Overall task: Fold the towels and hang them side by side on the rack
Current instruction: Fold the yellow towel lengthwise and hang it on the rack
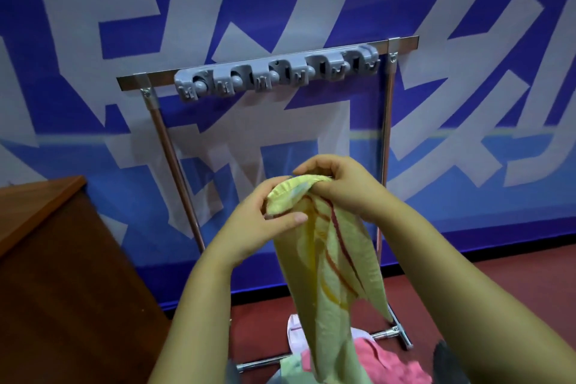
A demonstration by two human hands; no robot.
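A yellow towel [330, 274] with red and orange stripes hangs down in front of me. Both hands hold it by its top edge. My left hand [265, 221] pinches the left end of that edge, and my right hand [339, 187] grips the right end with curled fingers. Behind the towel stands the metal rack [149, 76], its top bar bare and carrying a grey plastic clip holder [277, 72]. More towels lie on the floor below: a pink one [396, 362] and a pale one [294, 330].
A brown wooden cabinet [56, 259] stands at the left, close to the rack's left post. A blue and white banner wall [93, 25] is behind the rack. The rack's foot [402, 333] rests on dark red floor at the lower right.
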